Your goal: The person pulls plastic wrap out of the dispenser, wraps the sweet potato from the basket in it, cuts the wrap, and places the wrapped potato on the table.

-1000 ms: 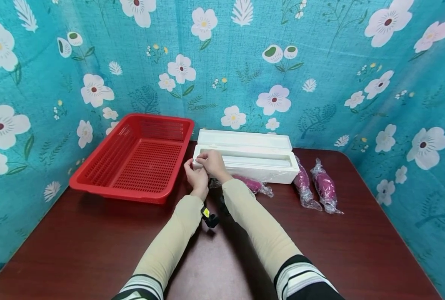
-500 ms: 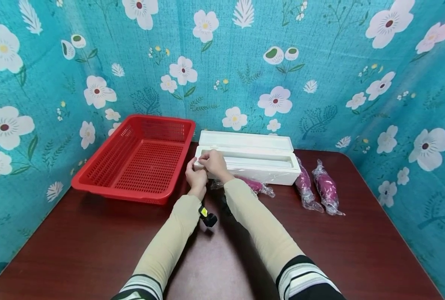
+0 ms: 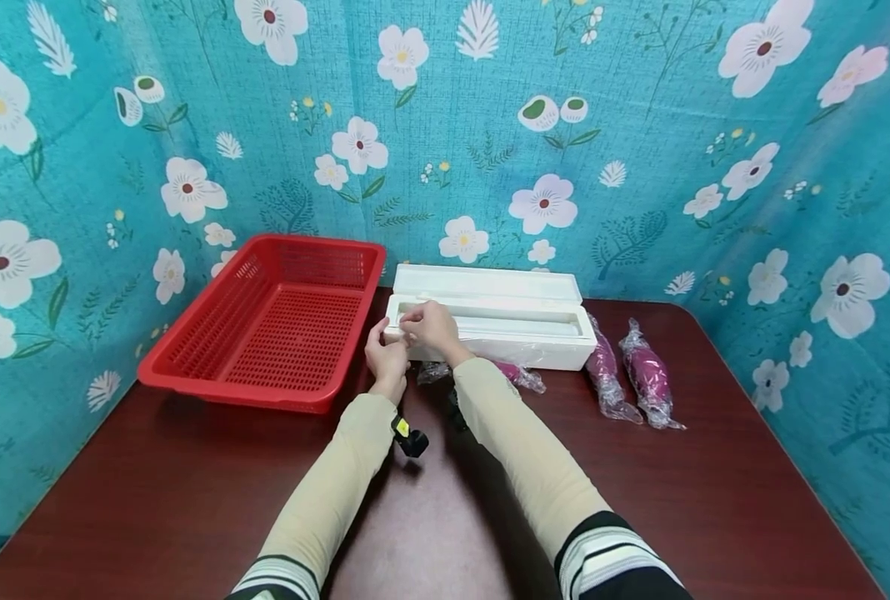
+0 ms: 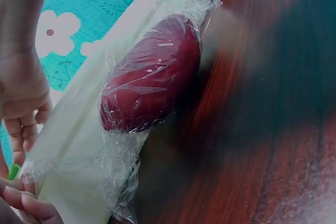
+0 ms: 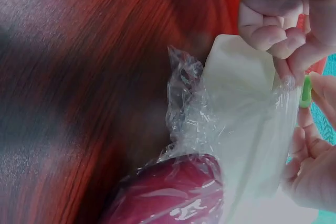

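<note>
A long white cling film box (image 3: 520, 353) stands lid up at the back of the table, its film roll inside. At its left end my left hand (image 3: 387, 360) curls its fingers and pinches the film's edge at the rim. My right hand (image 3: 432, 327) is just beside it, thumb and finger on a small green slider (image 5: 306, 92) on the box's edge. From the rim, clear cling film (image 5: 247, 114) stretches down the front. It leads to a purple-red oblong thing (image 4: 152, 77), rounded and wrapped in film, lying against the box; my right arm partly hides it in the head view.
A red plastic basket (image 3: 227, 390) stands left of the box. Two more film-wrapped purple-red oblong things (image 3: 646, 367) lie to the right, one touching the box's right end. A teal floral curtain (image 3: 445, 167) hangs behind the dark red-brown table (image 3: 715, 517).
My right hand has slid a little to the right along the box's edge. My left hand stays at the left end. The head view has shifted slightly.
</note>
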`<move>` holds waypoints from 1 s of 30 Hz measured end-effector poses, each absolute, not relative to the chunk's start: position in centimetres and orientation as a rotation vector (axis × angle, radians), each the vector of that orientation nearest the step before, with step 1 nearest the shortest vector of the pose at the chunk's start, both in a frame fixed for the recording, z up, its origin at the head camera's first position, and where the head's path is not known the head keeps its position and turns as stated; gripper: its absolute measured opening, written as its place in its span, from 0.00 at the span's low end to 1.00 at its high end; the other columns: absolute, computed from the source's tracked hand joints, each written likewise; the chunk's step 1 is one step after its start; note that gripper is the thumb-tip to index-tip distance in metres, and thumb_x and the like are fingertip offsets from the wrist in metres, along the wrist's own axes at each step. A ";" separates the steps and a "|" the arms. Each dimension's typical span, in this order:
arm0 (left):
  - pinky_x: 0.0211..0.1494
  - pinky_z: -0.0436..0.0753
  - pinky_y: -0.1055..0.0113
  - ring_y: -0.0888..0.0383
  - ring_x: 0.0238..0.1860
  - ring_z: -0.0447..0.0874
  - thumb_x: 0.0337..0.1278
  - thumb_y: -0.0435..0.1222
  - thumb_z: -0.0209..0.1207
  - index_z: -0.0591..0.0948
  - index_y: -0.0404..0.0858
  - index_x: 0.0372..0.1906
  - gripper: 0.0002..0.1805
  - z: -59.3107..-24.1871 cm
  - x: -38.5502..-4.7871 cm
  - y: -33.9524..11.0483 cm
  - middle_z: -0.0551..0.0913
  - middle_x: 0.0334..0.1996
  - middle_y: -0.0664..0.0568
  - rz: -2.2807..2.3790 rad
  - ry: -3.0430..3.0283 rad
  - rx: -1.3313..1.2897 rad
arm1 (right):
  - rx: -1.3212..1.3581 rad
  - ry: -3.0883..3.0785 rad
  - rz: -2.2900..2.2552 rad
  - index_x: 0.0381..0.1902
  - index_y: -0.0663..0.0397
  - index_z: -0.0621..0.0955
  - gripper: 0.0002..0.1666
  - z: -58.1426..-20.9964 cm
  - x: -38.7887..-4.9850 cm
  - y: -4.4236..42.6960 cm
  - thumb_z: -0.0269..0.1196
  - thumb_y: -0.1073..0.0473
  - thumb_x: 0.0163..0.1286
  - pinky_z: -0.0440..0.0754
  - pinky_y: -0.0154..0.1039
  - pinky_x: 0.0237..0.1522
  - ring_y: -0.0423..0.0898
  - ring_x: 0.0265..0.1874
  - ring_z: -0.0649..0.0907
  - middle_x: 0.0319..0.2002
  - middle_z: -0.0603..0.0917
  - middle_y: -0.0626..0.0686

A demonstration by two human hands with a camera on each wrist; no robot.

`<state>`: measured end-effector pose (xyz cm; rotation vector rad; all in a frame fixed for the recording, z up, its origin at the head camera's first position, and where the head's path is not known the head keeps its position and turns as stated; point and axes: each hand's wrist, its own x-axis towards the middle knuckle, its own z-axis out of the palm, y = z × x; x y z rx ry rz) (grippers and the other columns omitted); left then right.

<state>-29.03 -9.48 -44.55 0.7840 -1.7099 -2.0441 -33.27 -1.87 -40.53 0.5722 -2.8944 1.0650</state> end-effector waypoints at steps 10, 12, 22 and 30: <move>0.12 0.64 0.75 0.65 0.08 0.62 0.46 0.23 0.51 0.69 0.36 0.54 0.25 -44.7 -29.3 -9.3 0.67 0.20 0.50 -2.254 -1.512 0.621 | 0.500 -2.806 1.162 0.37 0.50 0.85 0.11 -41.8 -33.2 -1.3 0.62 0.53 0.58 0.64 0.48 0.47 0.44 0.36 0.79 0.34 0.84 0.48; 0.11 0.64 0.74 0.64 0.08 0.62 0.48 0.25 0.51 0.68 0.36 0.53 0.23 -44.5 -29.2 -9.0 0.66 0.20 0.49 -2.269 -1.479 0.611 | 0.492 -2.795 1.152 0.36 0.51 0.84 0.12 -42.1 -33.3 -1.3 0.62 0.52 0.58 0.63 0.48 0.47 0.45 0.37 0.79 0.33 0.84 0.48; 0.08 0.64 0.71 0.60 0.06 0.64 0.59 0.40 0.53 0.60 0.39 0.45 0.16 -49.4 -33.3 -9.2 0.67 0.15 0.49 -2.284 -1.235 0.619 | 0.398 -2.794 1.137 0.28 0.51 0.85 0.14 -42.3 -32.9 -1.6 0.63 0.48 0.57 0.67 0.44 0.45 0.44 0.29 0.79 0.23 0.83 0.46; 0.10 0.65 0.71 0.61 0.07 0.64 0.62 0.38 0.50 0.68 0.33 0.27 0.12 -46.5 -32.0 -9.2 0.70 0.10 0.49 -2.256 -1.394 0.794 | 0.422 -2.730 1.120 0.26 0.53 0.85 0.09 -42.2 -32.8 -1.7 0.64 0.53 0.55 0.68 0.43 0.45 0.45 0.31 0.80 0.24 0.83 0.46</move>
